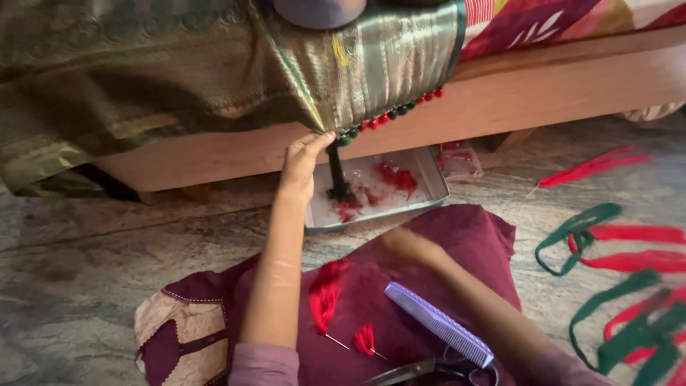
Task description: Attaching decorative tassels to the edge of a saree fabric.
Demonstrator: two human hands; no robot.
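Under the bench edge | metal tray (429,179): red thread scraps | left hand (304,161) grip pinching green tassel (336,175) | right hand (404,246) blurred, grip unclear

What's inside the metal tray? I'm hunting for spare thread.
The tray holds loose red thread scraps on a whitish base. A dark green tassel, pinched by the left hand, hangs over its left part, hiding what lies beneath.
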